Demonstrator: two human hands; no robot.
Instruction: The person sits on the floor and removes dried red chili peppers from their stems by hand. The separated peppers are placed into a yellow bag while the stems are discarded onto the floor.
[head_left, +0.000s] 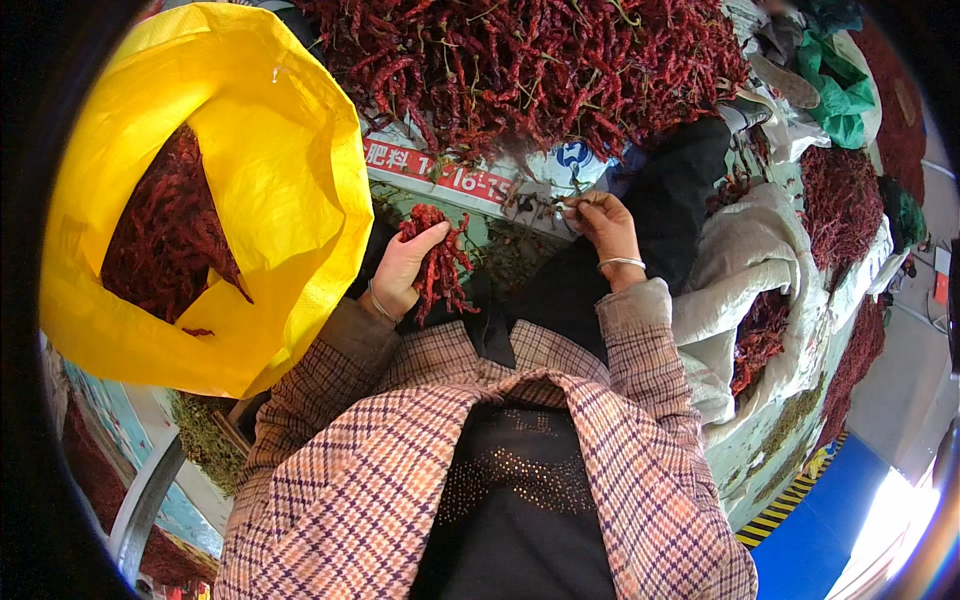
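Note:
A bunch of dried red chili peppers (442, 274) is held in my left hand (409, 266), the thumb pressed over its top. To its right, my right hand (604, 229) has thumb and fingertips pinched together over the edge of a printed sack; small dark stem-like bits lie by the fingertips, and whether the pinch holds anything is too small to tell. Beyond both hands a large heap of dried red chilies (525, 67) lies on the white and red printed sack (435, 169). At the left stands an open yellow woven bag (300, 172) with dried chilies inside.
On the right, a whitish woven sack (757, 232) holds more chilies, with a further chili pile (840, 202) and green netting or cloth (840, 90) behind it. Stems and debris (514, 251) lie between my hands. A curved metal bar (146, 495) is at the lower left.

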